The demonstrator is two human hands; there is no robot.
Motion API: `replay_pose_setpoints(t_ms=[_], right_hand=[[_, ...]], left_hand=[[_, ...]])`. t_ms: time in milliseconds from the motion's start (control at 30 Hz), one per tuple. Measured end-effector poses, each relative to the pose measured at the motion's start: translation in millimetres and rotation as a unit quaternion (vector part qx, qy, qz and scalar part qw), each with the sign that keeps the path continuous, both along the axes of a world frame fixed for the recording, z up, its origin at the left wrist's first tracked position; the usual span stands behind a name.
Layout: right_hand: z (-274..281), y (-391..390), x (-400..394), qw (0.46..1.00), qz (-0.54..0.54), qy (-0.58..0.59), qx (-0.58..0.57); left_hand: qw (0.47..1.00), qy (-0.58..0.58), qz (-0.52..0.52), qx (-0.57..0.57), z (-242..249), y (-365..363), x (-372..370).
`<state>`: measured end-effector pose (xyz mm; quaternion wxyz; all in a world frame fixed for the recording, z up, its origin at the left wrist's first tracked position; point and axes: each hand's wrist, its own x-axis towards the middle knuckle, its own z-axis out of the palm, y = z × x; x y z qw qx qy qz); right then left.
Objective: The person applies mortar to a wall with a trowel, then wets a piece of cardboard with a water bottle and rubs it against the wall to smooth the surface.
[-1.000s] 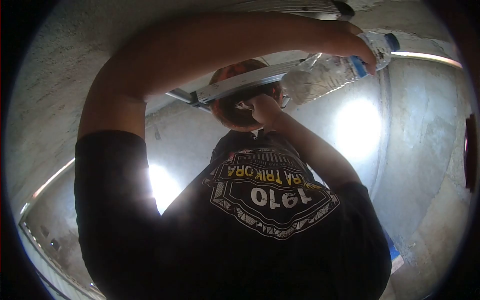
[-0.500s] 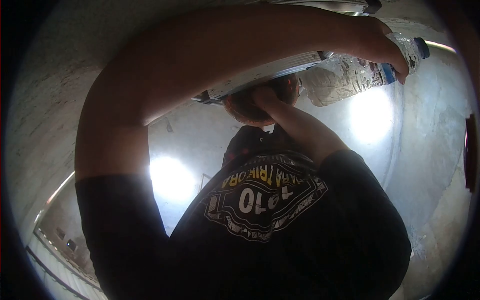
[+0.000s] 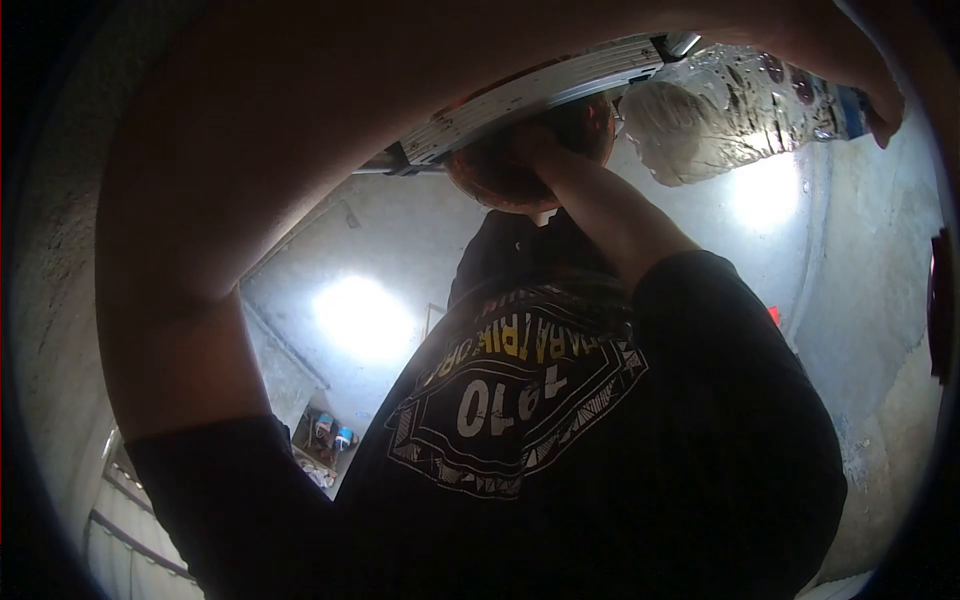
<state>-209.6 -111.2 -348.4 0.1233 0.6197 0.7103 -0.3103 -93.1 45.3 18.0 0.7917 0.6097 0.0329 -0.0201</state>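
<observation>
Clear bottle (image 3: pixel 735 115), left hand (image 3: pixel 840 45); round bowl (image 3: pixel 592 135), right hand (image 3: pixel 533 145)

Bottle: thin plastic, creased, my left fingers wrapped round it; best squeezed lightly, I judge. 
Bowl: orange-brown; my right hand inside, fingers hidden, grip I cannot tell. 
Ribbed metal bar (image 3: pixel 530 100): crosses over the bowl; one end just beside the bottle's base. 
Room: narrow gap between bottle base and bowl rim; my right wrist should keep below the bar's edge.

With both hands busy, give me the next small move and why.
Probably ease the right hand back from the round reddish container into light: its fingers are hidden in shadow, while the left hand holds the clear bottle to one side.
</observation>
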Motion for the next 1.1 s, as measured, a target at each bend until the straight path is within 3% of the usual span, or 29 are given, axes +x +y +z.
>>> replay_pose_setpoints(t_ms=[67,200,267,300,333,400,433,500,567,700,767,800,867,900,1000,1033,1100], right_hand=[[-21.8,-4.7,-3.4,0.996,-0.084,0.037,0.021],[-30.9,-12.3,-5.9,0.983,-0.134,0.075,0.097],[-49.5,-18.4,-7.1,0.941,-0.238,0.238,0.025],[-64.9,-19.9,-9.5,0.942,-0.237,0.237,0.029],[-111.4,-27.8,-12.7,0.921,-0.260,0.291,0.014],[-102.0,-16.7,-1.2,0.898,-0.281,0.338,0.004],[-96.3,-13.1,7.3,0.950,-0.194,0.244,-0.004],[-31.8,-4.7,21.9,0.985,-0.100,0.141,-0.013],[35.5,6.6,38.8,0.982,-0.097,0.160,0.037],[89.9,1.2,74.8,0.964,-0.144,0.223,-0.008],[122.8,-14.6,87.8,0.885,-0.294,0.356,-0.055],[145.4,-19.5,95.7,0.887,-0.295,0.352,-0.048],[188.5,-31.1,111.3,0.756,-0.406,0.482,-0.177],[195.3,-39.2,118.4,0.758,-0.407,0.480,-0.171],[211.3,-55.5,144.7,0.577,-0.503,0.625,-0.155],[215.3,-58.6,153.3,0.581,-0.501,0.625,-0.142],[228.5,-66.7,165.0,0.388,-0.490,0.764,-0.161]], left_hand=[[1.000,-0.003,0.004,-0.004,5.6,1.2,0.7],[1.000,-0.008,0.012,-0.008,4.6,-1.2,18.7],[1.000,-0.005,0.018,-0.005,4.1,3.3,24.9],[1.000,0.002,0.022,0.000,-0.5,13.3,30.3],[1.000,-0.001,0.021,0.000,8.1,8.2,29.4],[1.000,0.004,0.024,0.007,11.3,9.0,31.6],[1.000,0.007,0.028,0.010,14.3,9.7,32.6],[0.999,0.014,0.041,0.015,19.9,10.5,25.1],[0.998,0.016,0.058,0.023,25.8,12.1,19.2],[0.994,0.032,0.097,0.030,34.2,11.6,3.4],[0.992,0.039,0.117,0.034,37.4,10.2,-3.6],[0.991,0.040,0.124,0.036,40.4,9.4,-6.5],[0.989,0.045,0.136,0.043,43.3,6.2,-10.5],[0.988,0.046,0.141,0.046,45.1,5.0,-13.1],[0.986,0.039,0.148,0.061,44.7,2.2,-14.5],[0.986,0.035,0.147,0.067,42.5,2.9,-15.1],[0.986,0.034,0.144,0.074,39.0,1.7,-15.0]])
